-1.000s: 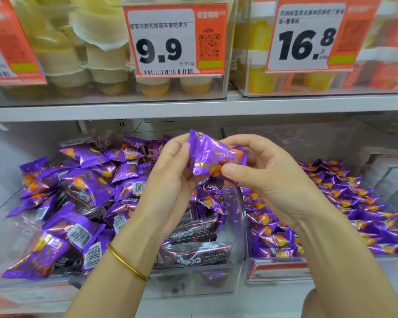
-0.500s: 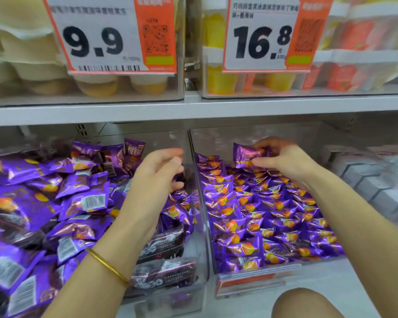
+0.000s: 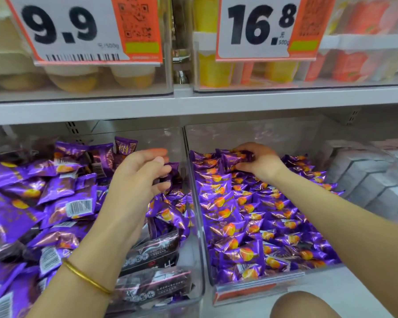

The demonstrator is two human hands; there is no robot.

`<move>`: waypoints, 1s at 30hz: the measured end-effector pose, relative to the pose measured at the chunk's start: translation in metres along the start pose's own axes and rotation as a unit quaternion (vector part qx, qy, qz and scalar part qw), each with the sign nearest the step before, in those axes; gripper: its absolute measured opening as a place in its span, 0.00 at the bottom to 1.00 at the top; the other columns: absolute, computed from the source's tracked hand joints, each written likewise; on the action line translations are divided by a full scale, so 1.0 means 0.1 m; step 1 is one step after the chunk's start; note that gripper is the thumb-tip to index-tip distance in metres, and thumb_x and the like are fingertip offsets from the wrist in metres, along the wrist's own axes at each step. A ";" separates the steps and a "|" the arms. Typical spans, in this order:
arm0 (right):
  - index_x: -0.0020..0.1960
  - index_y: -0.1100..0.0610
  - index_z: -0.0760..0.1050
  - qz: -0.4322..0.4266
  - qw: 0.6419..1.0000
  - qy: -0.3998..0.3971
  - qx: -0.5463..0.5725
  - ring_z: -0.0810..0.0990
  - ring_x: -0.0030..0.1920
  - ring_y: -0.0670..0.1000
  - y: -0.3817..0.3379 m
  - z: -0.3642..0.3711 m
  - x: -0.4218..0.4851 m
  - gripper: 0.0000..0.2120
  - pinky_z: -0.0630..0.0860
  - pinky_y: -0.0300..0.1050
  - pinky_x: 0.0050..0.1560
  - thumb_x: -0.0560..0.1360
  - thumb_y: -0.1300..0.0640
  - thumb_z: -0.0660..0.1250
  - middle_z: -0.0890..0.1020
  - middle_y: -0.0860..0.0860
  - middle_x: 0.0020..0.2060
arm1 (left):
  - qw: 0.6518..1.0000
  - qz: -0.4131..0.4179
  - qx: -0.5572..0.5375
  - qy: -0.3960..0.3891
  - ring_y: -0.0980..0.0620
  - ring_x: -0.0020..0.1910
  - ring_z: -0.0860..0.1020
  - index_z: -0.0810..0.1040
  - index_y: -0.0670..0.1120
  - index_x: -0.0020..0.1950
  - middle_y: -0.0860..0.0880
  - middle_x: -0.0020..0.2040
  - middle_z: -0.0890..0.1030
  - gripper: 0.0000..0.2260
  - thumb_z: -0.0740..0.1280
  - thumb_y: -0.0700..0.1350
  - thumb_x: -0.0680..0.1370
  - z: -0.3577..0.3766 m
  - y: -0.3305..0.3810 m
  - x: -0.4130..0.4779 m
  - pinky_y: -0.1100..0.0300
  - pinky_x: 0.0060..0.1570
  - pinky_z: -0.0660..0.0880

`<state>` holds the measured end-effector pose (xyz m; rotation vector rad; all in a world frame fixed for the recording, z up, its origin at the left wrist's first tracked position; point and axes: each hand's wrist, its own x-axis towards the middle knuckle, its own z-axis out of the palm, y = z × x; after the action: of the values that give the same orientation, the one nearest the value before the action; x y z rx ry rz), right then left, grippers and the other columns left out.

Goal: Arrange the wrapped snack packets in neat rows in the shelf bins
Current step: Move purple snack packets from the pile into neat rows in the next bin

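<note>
The right hand [image 3: 261, 162] pinches a packet [image 3: 232, 159]; the left hand [image 3: 139, 177] curls its grip, on what I cannot tell. Probably light, slick, crushable: pinch its sides.

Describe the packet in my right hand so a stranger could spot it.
Find the clear bin under the 16.8 price tag. Near its back left, the right hand pinches a purple packet. Only this one there is gripped; the rest lie in rows.
</note>
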<state>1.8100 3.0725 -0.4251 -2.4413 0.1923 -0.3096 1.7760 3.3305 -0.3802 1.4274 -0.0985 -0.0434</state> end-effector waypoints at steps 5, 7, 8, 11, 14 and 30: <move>0.64 0.58 0.70 -0.019 0.997 0.000 -0.077 0.75 0.58 0.59 -0.07 0.16 -0.03 0.25 0.71 0.45 0.55 0.70 0.61 0.72 0.75 0.59 0.59 | 1.000 0.005 -0.005 0.012 0.51 0.52 0.80 0.77 0.47 0.49 0.48 0.52 0.80 0.08 0.60 0.38 0.80 -0.07 0.05 0.00 0.59 0.44 0.76; 0.64 0.58 0.68 -0.006 0.997 -0.004 -0.078 0.75 0.57 0.58 -0.08 0.13 -0.04 0.26 0.71 0.42 0.52 0.69 0.62 0.73 0.73 0.59 0.60 | 1.000 0.014 0.012 0.018 0.52 0.52 0.79 0.77 0.48 0.50 0.48 0.52 0.79 0.08 0.60 0.37 0.80 -0.12 0.07 0.02 0.60 0.44 0.75; 0.64 0.58 0.68 0.000 0.997 -0.003 -0.076 0.75 0.56 0.58 -0.08 0.11 -0.04 0.27 0.69 0.40 0.50 0.68 0.62 0.74 0.72 0.59 0.60 | 0.999 0.021 0.027 0.019 0.52 0.52 0.79 0.76 0.47 0.52 0.48 0.53 0.79 0.08 0.60 0.37 0.80 -0.15 0.07 0.03 0.60 0.43 0.75; 0.65 0.59 0.66 0.011 0.997 0.004 -0.080 0.74 0.57 0.58 -0.08 0.06 -0.07 0.30 0.66 0.38 0.49 0.67 0.63 0.75 0.71 0.59 0.60 | 0.997 0.028 0.070 0.009 0.51 0.53 0.78 0.75 0.47 0.54 0.47 0.55 0.78 0.09 0.60 0.35 0.79 -0.23 0.08 0.04 0.60 0.45 0.76; 0.66 0.61 0.65 0.017 0.996 0.012 -0.086 0.73 0.58 0.58 -0.07 0.05 -0.08 0.32 0.63 0.35 0.45 0.67 0.63 0.75 0.71 0.60 0.62 | 0.990 0.033 0.136 -0.012 0.50 0.50 0.79 0.76 0.51 0.49 0.48 0.55 0.79 0.11 0.62 0.34 0.78 -0.30 0.06 0.05 0.58 0.46 0.76; 0.61 0.52 0.68 -0.070 0.969 0.091 0.218 0.80 0.48 0.47 -1.29 -0.01 -0.96 0.19 0.77 0.52 0.53 0.73 0.63 0.67 0.75 0.50 0.57 | 0.716 0.165 0.648 -0.200 0.46 0.63 0.66 0.77 0.55 0.59 0.49 0.65 0.71 0.14 0.67 0.43 0.75 -0.35 -0.18 -0.01 0.59 0.62 0.61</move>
<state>1.7250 3.1918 -0.3588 -1.9930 0.0248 -0.5743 1.7785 3.3623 -0.4033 2.7802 -0.8919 0.0257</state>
